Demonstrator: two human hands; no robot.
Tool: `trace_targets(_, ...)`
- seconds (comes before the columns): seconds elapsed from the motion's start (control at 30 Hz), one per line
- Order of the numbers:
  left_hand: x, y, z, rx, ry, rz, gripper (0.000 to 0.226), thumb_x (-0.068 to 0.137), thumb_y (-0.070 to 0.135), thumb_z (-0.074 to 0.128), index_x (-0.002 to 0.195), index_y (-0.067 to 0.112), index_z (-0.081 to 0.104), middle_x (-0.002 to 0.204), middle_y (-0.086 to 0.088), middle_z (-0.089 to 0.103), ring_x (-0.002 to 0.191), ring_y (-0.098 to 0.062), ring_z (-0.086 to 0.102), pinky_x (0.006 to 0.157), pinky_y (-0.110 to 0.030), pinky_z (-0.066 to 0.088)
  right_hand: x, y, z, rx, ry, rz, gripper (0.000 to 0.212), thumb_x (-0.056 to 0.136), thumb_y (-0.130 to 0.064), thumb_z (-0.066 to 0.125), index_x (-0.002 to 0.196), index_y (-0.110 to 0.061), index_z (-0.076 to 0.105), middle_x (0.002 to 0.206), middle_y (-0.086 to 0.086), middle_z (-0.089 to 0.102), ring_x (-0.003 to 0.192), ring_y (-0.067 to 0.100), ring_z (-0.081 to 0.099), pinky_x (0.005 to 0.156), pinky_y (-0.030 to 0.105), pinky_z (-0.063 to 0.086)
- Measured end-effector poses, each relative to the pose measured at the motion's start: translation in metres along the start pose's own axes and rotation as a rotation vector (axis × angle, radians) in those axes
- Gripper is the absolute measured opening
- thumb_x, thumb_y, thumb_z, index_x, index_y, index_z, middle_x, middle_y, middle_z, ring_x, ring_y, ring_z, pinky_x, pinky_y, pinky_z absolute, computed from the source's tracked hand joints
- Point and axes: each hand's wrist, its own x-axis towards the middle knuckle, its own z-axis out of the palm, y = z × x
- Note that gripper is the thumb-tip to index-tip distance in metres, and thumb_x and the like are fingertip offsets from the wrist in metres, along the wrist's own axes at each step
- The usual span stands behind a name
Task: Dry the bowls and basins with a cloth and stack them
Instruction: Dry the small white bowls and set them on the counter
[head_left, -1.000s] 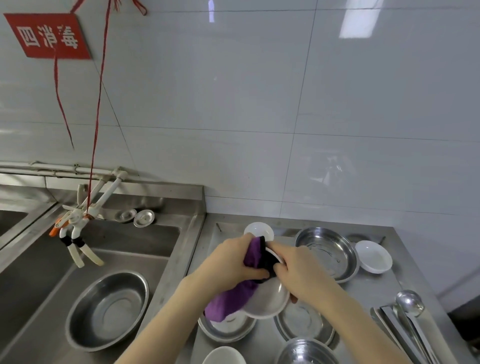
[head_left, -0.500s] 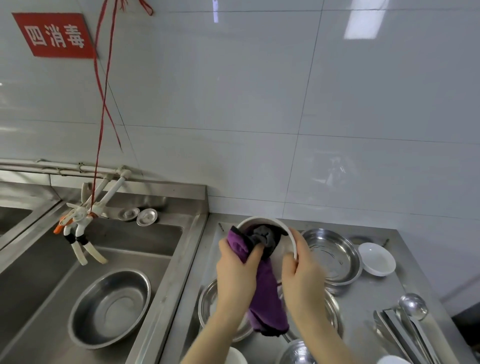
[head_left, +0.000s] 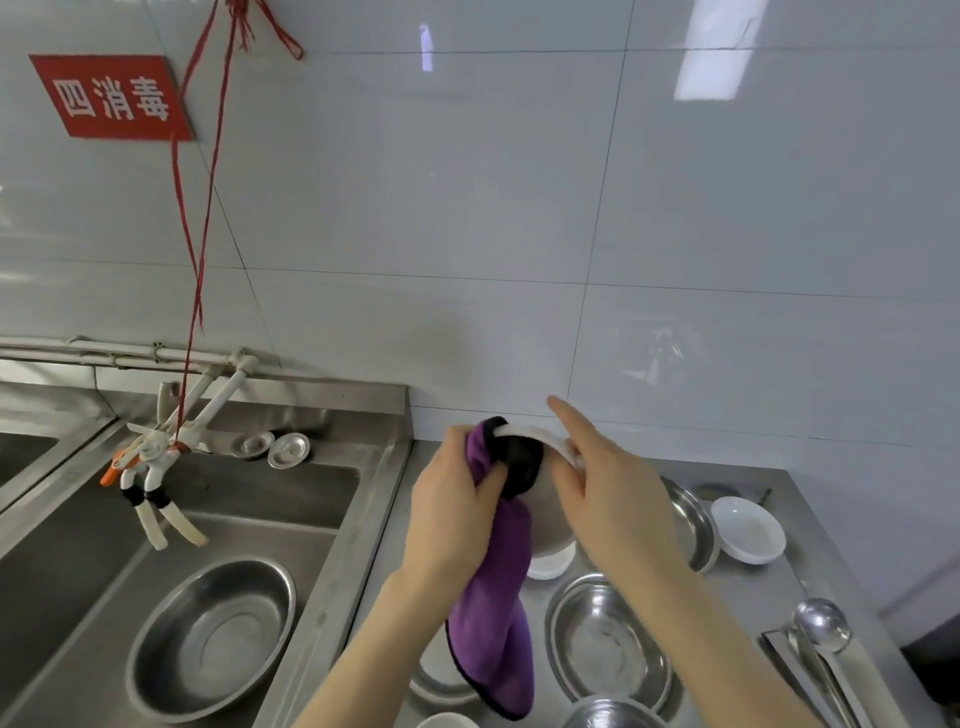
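Work above steel counter (head_left: 831, 571): gripping purple cloth (head_left: 498, 623) in curled left hand (head_left: 452, 514), pushing it into tilted white bowl (head_left: 551, 525); pinching bowl's rim with right hand (head_left: 613, 499), sticking forefinger straight out.

Red wall sign (head_left: 110, 97), upper left, w/ white text: 四消毒.

Both forearms, bare, enter from the lower edge and converge at centre frame. Left hand (head_left: 457, 514): fingers curled round the cloth (head_left: 498, 597), thumb pressing it into the bowl (head_left: 553, 530). Right hand (head_left: 613, 499): thumb on the bowl's rim, index finger extended toward upper left. Remaining fingers hidden, apparently gripping behind.
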Motion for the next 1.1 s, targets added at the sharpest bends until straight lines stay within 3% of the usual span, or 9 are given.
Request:
trace_targets(0.1, -0.008, 0.01, 0.002, -0.224, 0.183, -0.215, 0.01, 0.096, 0.024, 0.056, 0.102, 0.028, 0.049, 0.088, 0.012, 0.062, 0.081, -0.001, 0.058, 0.062, -0.01, 0.042, -0.02, -0.008, 0.02, 0.251, 0.029, 0.2, 0.046, 0.097, -0.031, 0.052, 0.142, -0.034, 0.043, 0.067, -0.011, 0.058, 0.064, 0.012, 0.059, 0.063, 0.028, 0.049)
trace_targets(0.23, -0.015, 0.013, 0.004, -0.221, 0.099, -0.195, 0.015, 0.097, 0.019, 0.055, 0.103, 0.03, 0.047, 0.089, 0.018, 0.06, 0.078, 0.01, 0.057, 0.063, -0.004, 0.043, -0.022, -0.005, 0.028, 0.396, 0.052, 0.378, 0.027, 0.101, -0.016, 0.045, 0.126, -0.013, 0.056, 0.07, -0.004, 0.06, 0.06, 0.005, 0.056, 0.051, 0.013, 0.041)
trace_targets(0.3, -0.011, 0.008, -0.001, -0.107, 0.031, -0.113, 0.02, 0.096, 0.017, 0.054, 0.105, 0.032, 0.044, 0.093, 0.017, 0.061, 0.081, 0.007, 0.057, 0.066, -0.004, 0.042, -0.016, 0.0, 0.021, 0.331, -0.013, 0.336, 0.026, 0.102, -0.017, 0.041, 0.125, -0.012, 0.054, 0.07, 0.002, 0.064, 0.058, 0.012, 0.062, 0.05, 0.016, 0.045)
trace_targets(0.4, -0.001, 0.002, -0.01, 0.079, -0.09, 0.058, 0.028, 0.095, 0.017, 0.056, 0.121, 0.026, 0.047, 0.108, 0.012, 0.059, 0.091, -0.005, 0.055, 0.071, -0.005, 0.038, -0.003, 0.004, 0.0, 0.071, -0.129, 0.186, 0.031, 0.103, -0.016, 0.038, 0.133, -0.016, 0.045, 0.08, 0.01, 0.067, 0.073, 0.031, 0.065, 0.066, 0.038, 0.051)
trace_targets(0.6, 0.013, 0.011, -0.015, 0.368, -0.163, 0.448, 0.033, 0.092, 0.03, 0.051, 0.121, 0.015, 0.054, 0.111, 0.002, 0.063, 0.092, -0.02, 0.062, 0.078, -0.029, 0.048, 0.011, -0.003, -0.015, -0.395, -0.138, -0.183, 0.045, 0.096, -0.013, 0.041, 0.139, -0.025, 0.038, 0.1, 0.002, 0.065, 0.078, 0.03, 0.058, 0.062, 0.033, 0.037)
trace_targets(0.77, 0.001, 0.023, -0.011, 0.018, 0.087, 0.185, 0.029, 0.092, 0.01, 0.057, 0.116, 0.027, 0.057, 0.1, 0.02, 0.063, 0.088, 0.006, 0.057, 0.077, -0.004, 0.04, 0.004, 0.005, 0.01, 0.001, 0.201, -0.094, 0.041, 0.09, -0.003, 0.05, 0.127, -0.019, 0.057, 0.089, 0.009, 0.07, 0.064, 0.037, 0.062, 0.054, 0.04, 0.051)
trace_targets(0.87, -0.014, 0.031, 0.0, -0.277, 0.203, -0.142, 0.028, 0.094, 0.011, 0.055, 0.105, 0.036, 0.056, 0.087, 0.015, 0.067, 0.081, 0.01, 0.059, 0.067, -0.003, 0.043, -0.005, -0.007, 0.018, 0.269, 0.377, 0.089, 0.034, 0.098, -0.009, 0.047, 0.128, -0.018, 0.061, 0.076, 0.006, 0.069, 0.059, 0.022, 0.059, 0.056, 0.023, 0.043)
trace_targets(1.0, -0.01, 0.024, -0.005, -0.201, 0.144, -0.137, 0.021, 0.094, 0.012, 0.056, 0.098, 0.033, 0.054, 0.083, 0.013, 0.065, 0.075, 0.01, 0.058, 0.061, -0.005, 0.043, -0.007, -0.011, 0.012, 0.381, 0.245, 0.173, 0.032, 0.102, -0.016, 0.045, 0.13, -0.022, 0.058, 0.054, -0.003, 0.056, 0.049, 0.011, 0.057, 0.051, 0.015, 0.043)
trace_targets(1.1, -0.005, 0.018, -0.015, 0.001, 0.064, 0.039, 0.027, 0.093, 0.012, 0.057, 0.104, 0.035, 0.05, 0.092, 0.019, 0.063, 0.082, 0.01, 0.057, 0.069, -0.002, 0.04, 0.006, -0.005, -0.015, 0.2, 0.023, 0.047, 0.035, 0.103, -0.016, 0.04, 0.135, -0.027, 0.05, 0.074, -0.002, 0.061, 0.066, 0.018, 0.059, 0.063, 0.029, 0.044)
